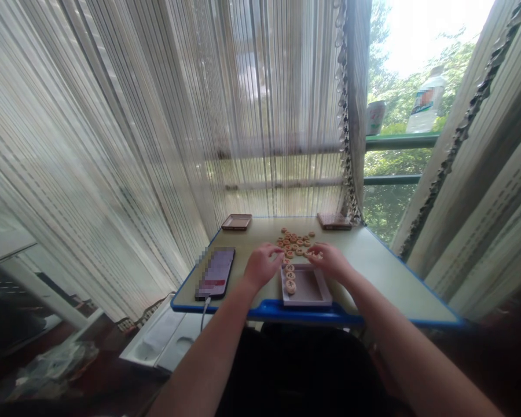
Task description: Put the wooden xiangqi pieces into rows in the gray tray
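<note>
Round wooden xiangqi pieces [293, 237] lie in a loose heap on the table. Below them sits a shallow open box [310, 286], with several pieces [290, 277] lined up in a column along its left side. At the box's upper left corner, my left hand [264, 263] is closed, its fingertips pinched on a xiangqi piece at the top of that column. My right hand [330, 260] reaches over the box's upper right corner. Its fingers are curled around a xiangqi piece [315, 253] at the heap's right edge, partly hidden by the fingers.
A phone [217, 273] with a cable [205, 313] lies at the table's left. Toward the back stand a shallow tray [237, 222] on the left and a flat box [334, 220] on the right. The table [391, 284] has a blue edge. Curtains hang behind it.
</note>
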Motion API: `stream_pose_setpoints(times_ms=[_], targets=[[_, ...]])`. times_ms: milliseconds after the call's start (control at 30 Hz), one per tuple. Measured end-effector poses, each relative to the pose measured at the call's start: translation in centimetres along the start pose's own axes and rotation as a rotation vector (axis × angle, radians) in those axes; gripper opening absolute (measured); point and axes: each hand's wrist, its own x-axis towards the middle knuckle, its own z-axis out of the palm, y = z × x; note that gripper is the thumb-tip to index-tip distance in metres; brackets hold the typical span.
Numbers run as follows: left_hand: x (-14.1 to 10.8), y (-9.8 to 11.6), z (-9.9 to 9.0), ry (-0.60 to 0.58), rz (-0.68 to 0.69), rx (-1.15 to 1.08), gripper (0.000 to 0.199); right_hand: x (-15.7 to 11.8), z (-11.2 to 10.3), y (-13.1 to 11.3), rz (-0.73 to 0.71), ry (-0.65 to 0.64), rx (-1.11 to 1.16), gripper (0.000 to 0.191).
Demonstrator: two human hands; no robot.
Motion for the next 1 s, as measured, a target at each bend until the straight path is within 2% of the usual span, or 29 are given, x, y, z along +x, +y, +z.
stream_pose_setpoints(times_ms=[167,300,433,600,833,1000], targets=[[5.8,-0.4,1.7,-0.175,-0.013,0.065,0.021,2.7,1.5,2.8,0.005,0.017,-0.145,0.029],[8.4,-1.1,4.2,-0.231,0.043,0.079,0.022,3.2,2.0,3.6,-0.031,-0.036,-0.141,0.024],[8.4,-2.0,6.1,-0.219,0.113,0.052,0.023,3.4,2.2,3.8,-0.096,-0.062,-0.116,0.022],[7.9,-2.5,6.4,-0.305,0.163,0.033,0.024,3.5,2.4,3.6,-0.113,0.0,-0.076,0.019],[8.0,-2.1,5.8,-0.448,0.06,-0.199,0.028,3.5,2.1,3.2,-0.16,0.115,-0.009,0.019],[7.7,-2.1,5.7,-0.49,-0.013,-0.312,0.034,3.3,1.7,2.8,-0.161,0.15,0.023,0.019]])
